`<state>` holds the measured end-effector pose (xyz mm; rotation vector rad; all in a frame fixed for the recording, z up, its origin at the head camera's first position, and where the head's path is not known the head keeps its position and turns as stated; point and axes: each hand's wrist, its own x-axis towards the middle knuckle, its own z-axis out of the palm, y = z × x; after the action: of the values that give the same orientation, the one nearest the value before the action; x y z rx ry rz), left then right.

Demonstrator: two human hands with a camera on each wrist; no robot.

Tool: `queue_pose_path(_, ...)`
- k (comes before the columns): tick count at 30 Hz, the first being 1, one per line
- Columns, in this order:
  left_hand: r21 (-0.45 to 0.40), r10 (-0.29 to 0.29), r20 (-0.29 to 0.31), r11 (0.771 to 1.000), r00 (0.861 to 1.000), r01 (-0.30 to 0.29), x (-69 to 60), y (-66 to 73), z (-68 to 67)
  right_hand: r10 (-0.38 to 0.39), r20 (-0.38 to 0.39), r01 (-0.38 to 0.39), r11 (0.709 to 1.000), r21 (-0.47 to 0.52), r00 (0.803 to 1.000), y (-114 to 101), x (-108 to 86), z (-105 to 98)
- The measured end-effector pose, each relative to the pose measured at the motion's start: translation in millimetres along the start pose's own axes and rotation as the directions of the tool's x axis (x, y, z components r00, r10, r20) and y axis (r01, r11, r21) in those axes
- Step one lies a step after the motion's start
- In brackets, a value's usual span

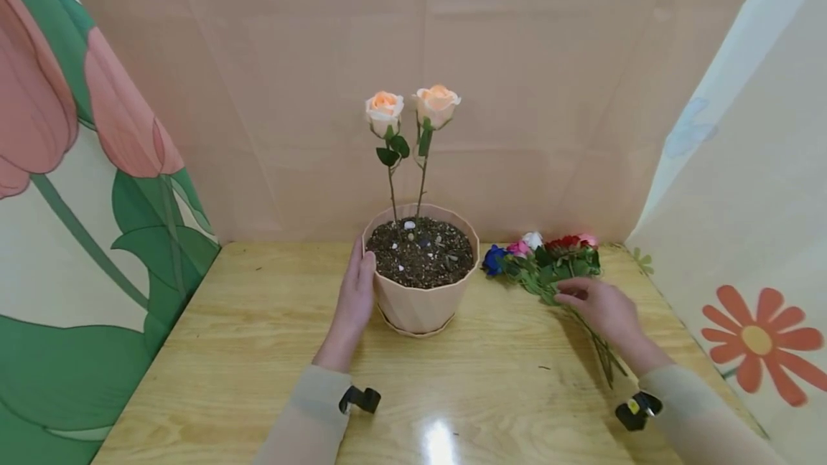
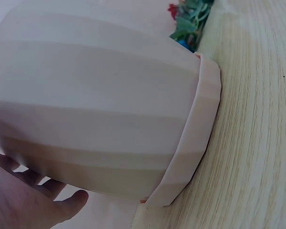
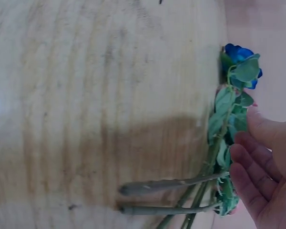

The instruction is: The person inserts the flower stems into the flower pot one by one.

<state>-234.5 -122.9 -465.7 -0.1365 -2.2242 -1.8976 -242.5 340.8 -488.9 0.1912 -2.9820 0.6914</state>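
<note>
A pale pink flowerpot (image 1: 420,305) of dark soil (image 1: 423,257) stands on a matching saucer (image 2: 200,129). Two peach artificial roses (image 1: 384,110) rise upright from it. My left hand (image 1: 357,291) rests along the pot's left side, thumb at the rim; the left wrist view shows fingers against the wall, partly hidden behind it. To the pot's right lies a bunch of artificial flowers (image 1: 539,257) in blue, pink, white and red. Over its green stems (image 3: 200,183) my right hand (image 1: 601,307) hovers with loosely bent fingers; whether the fingertips touch a stem is unclear.
Everything stands on a light wooden table (image 1: 271,350). A plain pinkish cloth (image 1: 310,77) hangs at the back. Printed flower panels close in the left (image 1: 71,257) and right (image 1: 743,250) sides. A dark bit (image 1: 545,367) lies on the tabletop.
</note>
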Motion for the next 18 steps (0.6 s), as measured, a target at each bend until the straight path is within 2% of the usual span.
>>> queue_pose_path(12,0.001,0.005,-0.008,1.0,1.0,-0.005,-0.8,0.0,0.4,-0.035,-0.032,0.034,0.999,-0.031,0.999,10,5.8,16)
queue_pose_path(18,-0.003,0.006,0.001,1.0,1.0,-0.006,-1.4,0.5,0.0,-0.026,-0.027,0.024,0.999,-0.043,0.999,9,7.1,19)
